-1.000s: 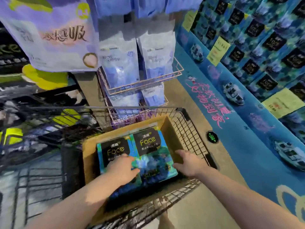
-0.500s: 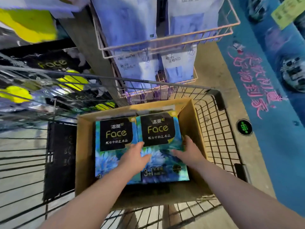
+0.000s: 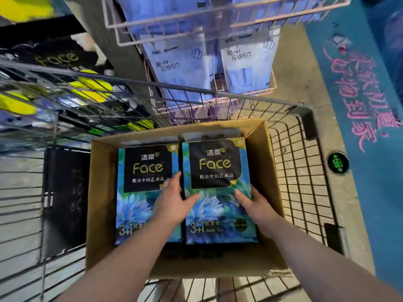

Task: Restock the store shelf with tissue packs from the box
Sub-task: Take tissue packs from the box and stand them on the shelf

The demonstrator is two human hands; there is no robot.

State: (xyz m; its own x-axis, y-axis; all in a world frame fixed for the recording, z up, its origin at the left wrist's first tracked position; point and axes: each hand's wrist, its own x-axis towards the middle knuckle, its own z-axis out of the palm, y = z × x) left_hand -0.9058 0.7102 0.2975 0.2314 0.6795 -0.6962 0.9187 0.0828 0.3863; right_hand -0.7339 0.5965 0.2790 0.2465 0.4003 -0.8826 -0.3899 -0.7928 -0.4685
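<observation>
A cardboard box (image 3: 102, 192) sits in a wire cart and holds two blue flowered "Face" tissue packs lying flat side by side. My left hand (image 3: 172, 203) lies along the seam between the left pack (image 3: 141, 171) and the right pack (image 3: 216, 166). Its fingers are straight and its thumb is spread onto the right pack. My right hand (image 3: 255, 205) grips the right pack's outer edge, thumb on top. Its fingers are hidden between the pack and the box wall.
The shopping cart (image 3: 301, 171) surrounds the box. Ahead stands a pink wire rack (image 3: 218, 25) with pale blue towel packs. A shelf with black and yellow Face packs (image 3: 54, 59) is at the left. Blue painted floor (image 3: 370, 192) runs along the right.
My head has tipped down and closer to the box. Both hands have slid forward onto the two sides of the right pack; the left hand moved from the pack tops to the seam.
</observation>
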